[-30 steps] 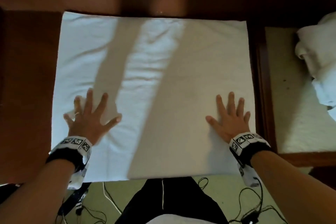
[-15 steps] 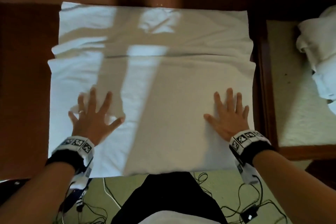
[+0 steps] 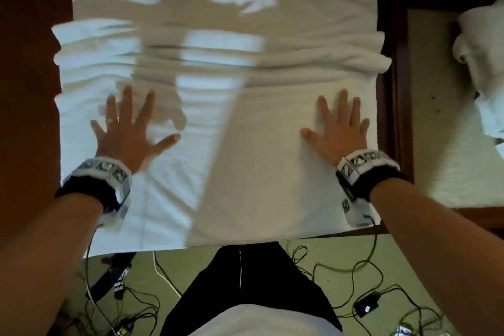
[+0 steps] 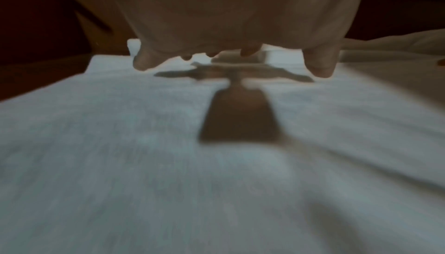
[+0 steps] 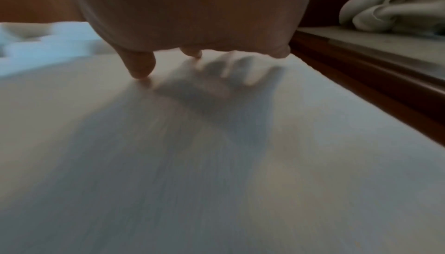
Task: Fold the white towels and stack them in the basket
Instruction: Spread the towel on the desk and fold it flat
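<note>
Towel [image 3: 245,144] now bunched crosswise, under flat hands.

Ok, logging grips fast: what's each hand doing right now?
Left hand: open, fingers spread, flat on the white towel.
Right hand: open, flat on the same towel.

A white towel [image 3: 218,123] is lying spread across the dark wooden table, bunching into ridges across its far half. More white towels [image 3: 482,63] are sitting crumpled at the right.

Dim, warm room light with cool bright patches and long shadows crossed the towel [image 3: 218,123]; both wrist views were motion-blurred.
</note>
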Tool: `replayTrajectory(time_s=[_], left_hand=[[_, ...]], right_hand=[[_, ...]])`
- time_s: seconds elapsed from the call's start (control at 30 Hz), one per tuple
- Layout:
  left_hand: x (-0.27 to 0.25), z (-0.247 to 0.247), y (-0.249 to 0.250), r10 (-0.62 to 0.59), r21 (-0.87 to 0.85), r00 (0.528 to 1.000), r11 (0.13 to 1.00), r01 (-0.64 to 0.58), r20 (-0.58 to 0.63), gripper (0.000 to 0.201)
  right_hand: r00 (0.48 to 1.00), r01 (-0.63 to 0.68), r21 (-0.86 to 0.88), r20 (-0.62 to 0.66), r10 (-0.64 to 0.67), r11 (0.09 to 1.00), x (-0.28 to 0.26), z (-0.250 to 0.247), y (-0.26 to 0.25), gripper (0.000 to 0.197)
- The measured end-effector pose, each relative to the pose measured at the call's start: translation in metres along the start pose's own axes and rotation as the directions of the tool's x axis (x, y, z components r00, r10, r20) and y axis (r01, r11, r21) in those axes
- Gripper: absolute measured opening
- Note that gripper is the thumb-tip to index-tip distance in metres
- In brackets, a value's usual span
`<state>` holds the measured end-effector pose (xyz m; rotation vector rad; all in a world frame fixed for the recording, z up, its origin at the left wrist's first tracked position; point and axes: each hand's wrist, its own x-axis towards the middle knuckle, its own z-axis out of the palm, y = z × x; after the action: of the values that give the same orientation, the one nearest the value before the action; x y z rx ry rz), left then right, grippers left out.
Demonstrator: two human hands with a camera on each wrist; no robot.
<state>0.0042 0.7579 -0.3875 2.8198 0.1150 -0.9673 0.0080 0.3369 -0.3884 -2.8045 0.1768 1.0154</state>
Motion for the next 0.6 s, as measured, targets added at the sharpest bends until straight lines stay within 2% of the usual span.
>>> replayTrajectory(time_s=[0.13,0.2,0.3,0.43,0.5,0.6], left_hand=[[-0.065,0.051,-0.004,0.005,0.018,0.994,1.000,-0.006,0.107,0.102],[-0.073,0.062,-0.008,-0.035,0.034,0.991,0.999,0.031,0.126,0.101],[-0.054,0.055,-0.009,-0.050,0.086,0.995,0.995,0.043,0.088,0.100],[-0.023,0.038,-0.008,-0.022,0.073,0.999,0.997,0.020,0.034,0.095],[-0.027,0.037,-0.008,-0.007,0.049,1.000,0.999,0.006,0.005,0.096],[-0.064,0.061,-0.014,0.066,0.064,0.997,0.996,-0.063,-0.043,0.095]], right_hand=[[0.994,0.013,-0.037,0.107,-0.009,0.999,-0.070,0.046,0.015,0.084],[0.992,0.004,-0.070,0.126,0.004,0.998,-0.080,0.059,0.021,0.085],[0.997,0.001,-0.090,0.081,0.006,0.996,-0.060,0.054,0.020,0.088],[1.000,0.006,-0.042,0.009,-0.006,0.999,-0.031,0.035,0.010,0.088],[1.000,0.001,-0.002,-0.001,-0.001,1.000,-0.033,0.033,0.010,0.086],[0.998,0.005,0.054,-0.061,-0.002,0.999,-0.067,0.049,0.018,0.080]])
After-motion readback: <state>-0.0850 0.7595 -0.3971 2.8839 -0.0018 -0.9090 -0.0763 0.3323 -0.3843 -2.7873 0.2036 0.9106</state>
